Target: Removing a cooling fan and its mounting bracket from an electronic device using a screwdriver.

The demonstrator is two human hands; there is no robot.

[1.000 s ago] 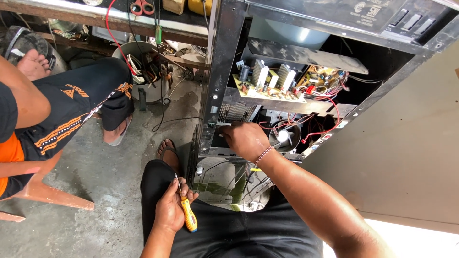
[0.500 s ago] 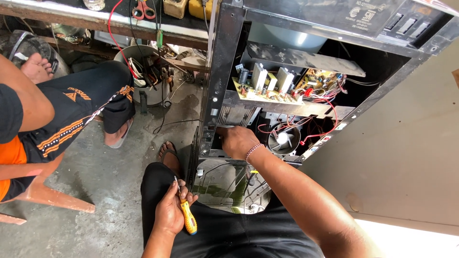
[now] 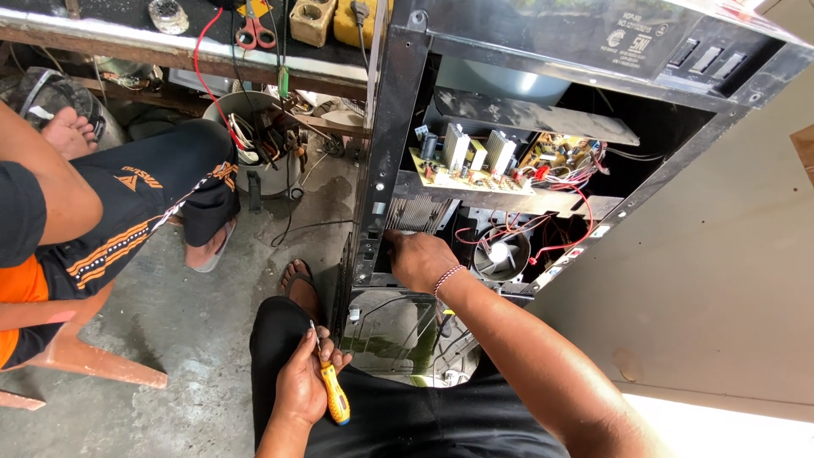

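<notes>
Head view: yellow-handled screwdriver (image 3: 332, 386) gripped in closed left hand (image 3: 303, 383), shaft up; right hand (image 3: 420, 259) nearer, loosely curled, empty, at heatsink (image 3: 414, 213) inside open chassis (image 3: 398, 127).

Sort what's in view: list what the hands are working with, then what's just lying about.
In use:
right hand inside the opened black cabinet
left hand gripping the yellow-handled screwdriver
circuit board
small fan

Lying about:
red-handled scissors on the bench
bucket of tools
plastic stool
</notes>
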